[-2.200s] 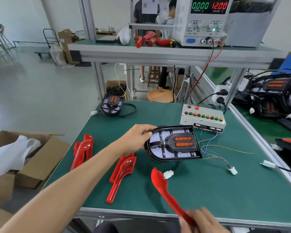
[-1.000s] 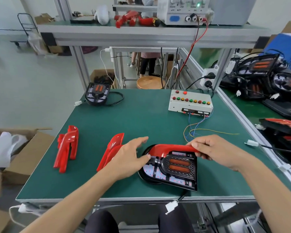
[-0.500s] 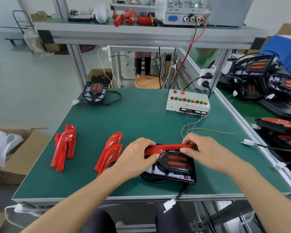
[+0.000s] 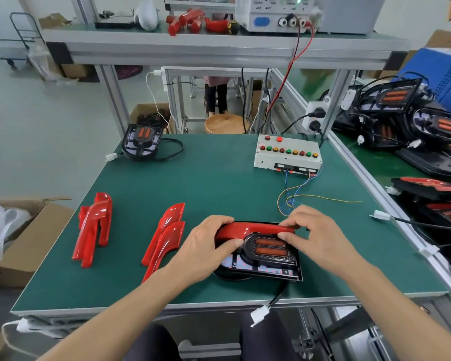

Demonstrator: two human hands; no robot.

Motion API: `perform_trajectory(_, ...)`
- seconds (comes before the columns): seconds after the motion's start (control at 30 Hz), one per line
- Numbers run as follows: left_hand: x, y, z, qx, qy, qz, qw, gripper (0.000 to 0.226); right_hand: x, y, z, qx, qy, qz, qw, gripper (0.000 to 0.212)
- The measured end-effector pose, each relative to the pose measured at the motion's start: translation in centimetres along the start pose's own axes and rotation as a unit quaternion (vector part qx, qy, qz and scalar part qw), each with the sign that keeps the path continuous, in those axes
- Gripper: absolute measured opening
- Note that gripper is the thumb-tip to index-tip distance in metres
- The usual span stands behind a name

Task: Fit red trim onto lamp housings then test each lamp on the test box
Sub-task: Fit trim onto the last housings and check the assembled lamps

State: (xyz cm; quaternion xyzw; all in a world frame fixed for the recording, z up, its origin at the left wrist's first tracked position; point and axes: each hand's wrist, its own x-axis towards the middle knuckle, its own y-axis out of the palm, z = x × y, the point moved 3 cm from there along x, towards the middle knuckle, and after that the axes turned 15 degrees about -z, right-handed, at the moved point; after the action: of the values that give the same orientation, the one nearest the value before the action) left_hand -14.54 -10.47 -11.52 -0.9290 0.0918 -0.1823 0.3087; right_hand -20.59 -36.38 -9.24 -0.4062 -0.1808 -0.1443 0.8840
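A black lamp housing with two orange strips lies near the front edge of the green table. A red trim piece sits along its far edge. My left hand grips the trim's left end, thumb on top. My right hand pinches the right end, fingers curled over it. The housing's white plug hangs over the table edge. The white test box with coloured buttons stands at the back right, loose wires trailing from it.
Two groups of loose red trims lie to the left. Another lamp housing sits at the back left. More housings are piled on the right bench. A cardboard box stands left of the table. A power supply is on the shelf.
Both hands moved the trim down onto the housing's far edge and closed round its ends. The housing has shifted slightly. Earlier the right hand brought the trim over from the front.
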Motion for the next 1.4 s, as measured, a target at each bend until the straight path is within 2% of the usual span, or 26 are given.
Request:
perform_trajectory(0.17,-0.5,0.2,0.6,-0.025,-0.028,-0.016,0.999,0.045,-0.4,1.0,-0.5,0.035,0.058,-0.045,0.997,0.013)
perform_trajectory(0.33,-0.8,0.4,0.7,-0.042,-0.032,-0.024,0.998,0.043,-0.5,1.3,-1.1,0.077,0.147,-0.035,0.985,0.020)
perform_trajectory(0.5,-1.1,0.6,0.8,-0.071,-0.057,-0.039,0.995,0.034,-1.6,1.2,-0.9,0.093,0.156,-0.028,0.983,0.025)
perform_trajectory(0.67,-1.3,0.6,0.8,-0.095,-0.082,-0.035,0.991,0.034,-1.9,1.3,-0.4,0.162,0.200,-0.033,0.966,0.030)
perform_trajectory(0.9,-1.3,0.7,0.7,-0.118,-0.099,-0.019,0.988,0.035,-3.2,1.6,-1.2,0.197,0.265,-0.066,0.941,0.044)
perform_trajectory(1.07,-1.0,1.0,0.5,-0.127,-0.106,-0.015,0.986,0.038,-4.1,2.3,-1.3,0.272,0.312,-0.106,0.904,0.036)
perform_trajectory(1.23,-0.9,1.2,0.4,-0.138,-0.114,-0.007,0.984,0.038,-4.4,3.3,-0.7,0.327,0.381,-0.179,0.846,0.014)
perform_trajectory(1.4,-0.9,1.2,0.4,-0.144,-0.116,0.001,0.983,0.038,-4.2,3.9,-0.5,0.340,0.406,-0.197,0.825,0.011)
